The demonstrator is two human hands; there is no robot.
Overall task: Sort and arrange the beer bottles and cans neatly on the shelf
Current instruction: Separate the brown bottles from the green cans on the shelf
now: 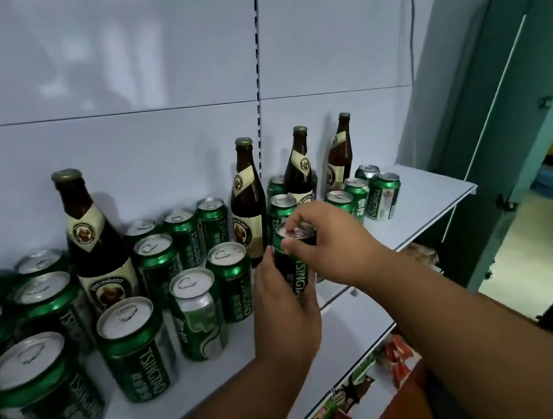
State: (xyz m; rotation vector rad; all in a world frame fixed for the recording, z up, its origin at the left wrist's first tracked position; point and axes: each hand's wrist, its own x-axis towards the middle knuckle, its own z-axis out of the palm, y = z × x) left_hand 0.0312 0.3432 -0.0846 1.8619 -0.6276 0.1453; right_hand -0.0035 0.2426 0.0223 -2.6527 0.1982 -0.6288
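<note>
The white shelf [432, 198] is loaded with brown beer bottles [100, 250] standing among green cans [136, 349], bottles and cans mixed rather than grouped. One green can [294, 269] is held upright near the front edge, its long axis vertical, just in front of the middle bottle [249, 205]. Its body is wrapped from the near side by the left hand [285, 315], while its top rim is pinched from above by the right hand [330, 241]. No other containers can be seen; every can top appears sealed.
</note>
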